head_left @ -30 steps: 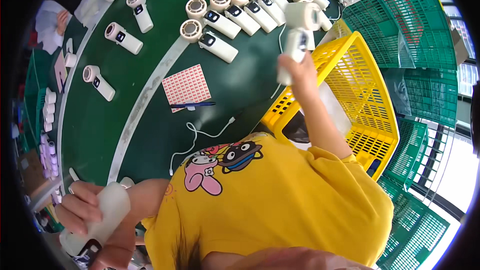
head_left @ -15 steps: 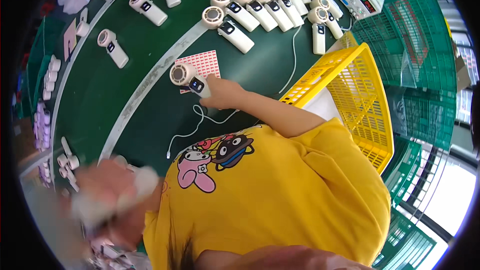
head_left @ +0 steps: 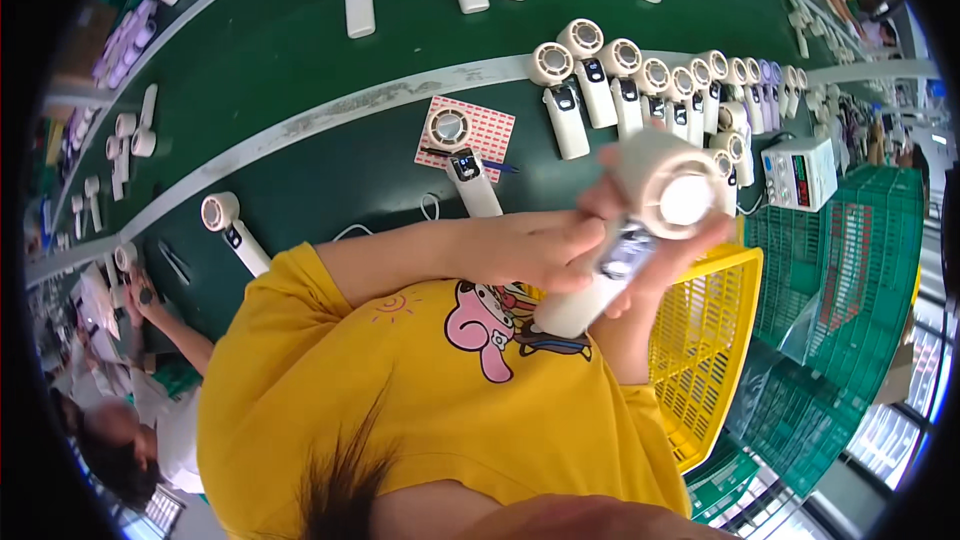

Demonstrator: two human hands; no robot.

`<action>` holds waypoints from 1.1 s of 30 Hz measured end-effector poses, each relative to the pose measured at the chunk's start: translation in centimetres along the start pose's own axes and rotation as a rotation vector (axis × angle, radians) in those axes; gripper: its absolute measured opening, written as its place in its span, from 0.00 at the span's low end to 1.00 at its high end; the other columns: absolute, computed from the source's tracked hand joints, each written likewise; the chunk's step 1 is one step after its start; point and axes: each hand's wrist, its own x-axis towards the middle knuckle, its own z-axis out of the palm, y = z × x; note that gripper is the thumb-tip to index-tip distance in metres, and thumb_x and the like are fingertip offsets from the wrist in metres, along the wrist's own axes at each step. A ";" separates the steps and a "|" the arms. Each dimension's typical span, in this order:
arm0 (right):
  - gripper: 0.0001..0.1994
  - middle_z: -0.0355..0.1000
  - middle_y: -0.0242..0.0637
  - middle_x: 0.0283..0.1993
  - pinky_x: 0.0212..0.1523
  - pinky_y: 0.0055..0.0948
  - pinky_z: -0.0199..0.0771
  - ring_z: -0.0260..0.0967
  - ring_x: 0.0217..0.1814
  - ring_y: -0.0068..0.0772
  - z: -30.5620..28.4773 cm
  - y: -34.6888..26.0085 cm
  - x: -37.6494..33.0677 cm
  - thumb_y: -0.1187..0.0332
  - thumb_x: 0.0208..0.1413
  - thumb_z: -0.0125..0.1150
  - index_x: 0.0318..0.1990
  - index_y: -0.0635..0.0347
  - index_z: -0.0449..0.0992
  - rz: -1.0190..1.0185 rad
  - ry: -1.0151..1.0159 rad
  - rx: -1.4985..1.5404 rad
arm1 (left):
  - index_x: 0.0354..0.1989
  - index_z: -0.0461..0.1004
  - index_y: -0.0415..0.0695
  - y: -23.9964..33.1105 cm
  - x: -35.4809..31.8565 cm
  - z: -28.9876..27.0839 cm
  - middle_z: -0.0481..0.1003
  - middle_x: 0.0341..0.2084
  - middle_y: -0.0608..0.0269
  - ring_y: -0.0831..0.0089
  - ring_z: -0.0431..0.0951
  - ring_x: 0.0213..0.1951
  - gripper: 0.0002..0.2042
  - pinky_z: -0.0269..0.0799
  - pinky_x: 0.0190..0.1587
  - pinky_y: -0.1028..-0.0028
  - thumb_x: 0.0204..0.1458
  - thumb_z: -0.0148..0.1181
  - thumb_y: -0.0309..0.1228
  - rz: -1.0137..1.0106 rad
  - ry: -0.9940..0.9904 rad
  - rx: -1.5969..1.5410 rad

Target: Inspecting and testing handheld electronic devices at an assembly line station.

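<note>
Before my chest, a cream handheld fan [head_left: 585, 302] is held tilted, its round head up and to the right. My right hand [head_left: 672, 262] wraps round it from behind and the right side. My left hand [head_left: 535, 248] reaches across, with bent fingers closed against the left side of the handle. The fan's head is blurred and its front looks bright. Just beyond my left forearm, another cream fan [head_left: 480, 195] lies with its head on a sheet of small red labels [head_left: 490, 125]. A blue pen [head_left: 500, 167] lies across that sheet.
A row of cream fans [head_left: 570, 130] stretches right along the grey strip. To the right are a bench instrument [head_left: 800, 175], a yellow crate [head_left: 700, 360] and stacked green crates [head_left: 850, 270]. Tweezers [head_left: 173, 262] and a lone fan [head_left: 243, 245] lie left. A co-worker [head_left: 150, 430] works there.
The view has swung to the right. My right hand has left the fan on the label sheet, and both hands are now on a fan close to my chest.
</note>
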 end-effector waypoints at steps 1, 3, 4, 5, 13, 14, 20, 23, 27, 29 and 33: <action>0.37 0.66 0.49 0.43 0.27 0.24 0.74 0.67 0.30 0.33 0.4 -1.7 0.4 0.48 0.43 0.56 0.58 0.57 0.52 -0.017 -0.003 0.022 | 0.46 0.60 0.36 0.3 0.1 0.2 0.70 0.36 0.53 0.70 0.71 0.36 0.17 0.66 0.42 0.73 0.51 0.47 0.33 -0.025 -0.058 -0.081; 0.41 0.63 0.46 0.45 0.32 0.27 0.74 0.64 0.35 0.32 0.0 -9.0 -0.1 0.54 0.32 0.68 0.56 0.56 0.55 -0.119 -0.112 0.027 | 0.47 0.60 0.36 -0.3 0.0 -0.1 0.69 0.38 0.52 0.67 0.72 0.38 0.15 0.66 0.44 0.71 0.52 0.45 0.30 -0.005 -0.062 -0.174; 0.45 0.59 0.46 0.48 0.38 0.31 0.74 0.63 0.41 0.35 -0.4 -14.3 -2.1 0.55 0.23 0.76 0.54 0.55 0.57 -0.219 -0.218 0.009 | 0.48 0.60 0.35 -0.9 -0.2 -0.8 0.69 0.38 0.50 0.64 0.72 0.40 0.14 0.67 0.44 0.69 0.53 0.43 0.26 0.029 -0.019 -0.179; 0.57 0.61 0.43 0.41 0.39 0.25 0.71 0.63 0.36 0.32 1.5 -18.1 -3.4 0.45 0.17 0.75 0.55 0.67 0.49 -0.265 -0.301 -0.114 | 0.48 0.60 0.35 -1.3 -0.7 -1.7 0.69 0.38 0.50 0.64 0.72 0.40 0.14 0.67 0.44 0.69 0.53 0.43 0.26 0.043 -0.003 -0.178; 0.18 0.58 0.32 0.32 0.29 0.23 0.66 0.59 0.29 0.24 11.7 -14.8 -4.4 0.61 0.47 0.61 0.37 0.57 0.58 -1.154 -0.759 -0.265 | 0.39 0.63 0.38 -3.5 -4.2 -3.5 0.68 0.30 0.57 0.72 0.68 0.30 0.10 0.64 0.36 0.79 0.48 0.40 0.19 0.061 0.687 -0.101; 0.18 0.58 0.31 0.31 0.29 0.23 0.66 0.59 0.29 0.24 11.8 -14.8 -4.8 0.61 0.47 0.62 0.36 0.56 0.58 -1.071 -0.731 -0.363 | 0.39 0.64 0.38 -3.6 -4.1 -3.2 0.68 0.29 0.57 0.72 0.68 0.30 0.10 0.64 0.36 0.79 0.48 0.40 0.19 0.066 0.710 -0.099; 0.17 0.58 0.31 0.32 0.30 0.22 0.68 0.60 0.31 0.25 12.1 -14.4 -4.4 0.62 0.47 0.61 0.36 0.55 0.59 -0.929 -0.705 -0.536 | 0.36 0.64 0.39 -2.1 -3.0 -3.4 0.68 0.28 0.59 0.74 0.67 0.28 0.09 0.63 0.36 0.80 0.47 0.40 0.19 0.022 0.757 -0.045; 0.18 0.57 0.34 0.36 0.33 0.24 0.69 0.61 0.35 0.27 11.8 -13.8 -3.0 0.60 0.48 0.60 0.38 0.54 0.58 -1.047 -0.804 -0.355 | 0.36 0.64 0.39 -1.5 -2.8 -3.2 0.68 0.27 0.59 0.74 0.67 0.28 0.09 0.63 0.36 0.80 0.47 0.40 0.19 -0.024 0.762 -0.026; 0.20 0.56 0.38 0.42 0.37 0.25 0.71 0.63 0.39 0.29 11.1 -12.9 -1.3 0.56 0.49 0.59 0.41 0.54 0.57 -1.223 -0.920 -0.114 | 0.35 0.64 0.39 -1.2 -2.7 -3.2 0.67 0.27 0.60 0.75 0.67 0.27 0.09 0.63 0.35 0.81 0.46 0.39 0.18 -0.018 0.742 0.104; 0.21 0.55 0.40 0.45 0.39 0.26 0.72 0.64 0.41 0.31 10.7 -13.3 -0.5 0.54 0.49 0.58 0.42 0.53 0.57 -1.270 -0.985 0.017 | 0.35 0.63 0.39 -1.2 -2.1 -3.1 0.68 0.27 0.60 0.75 0.67 0.27 0.10 0.63 0.33 0.80 0.44 0.40 0.16 -0.014 0.712 0.192; 0.31 0.59 0.32 0.36 0.33 0.23 0.67 0.60 0.34 0.26 6.8 -11.8 -0.3 0.68 0.28 0.73 0.45 0.58 0.64 -0.599 -0.466 0.073 | 0.38 0.63 0.39 0.1 -0.7 -1.5 0.68 0.27 0.60 0.74 0.67 0.26 0.11 0.63 0.30 0.79 0.43 0.44 0.17 0.150 0.361 0.384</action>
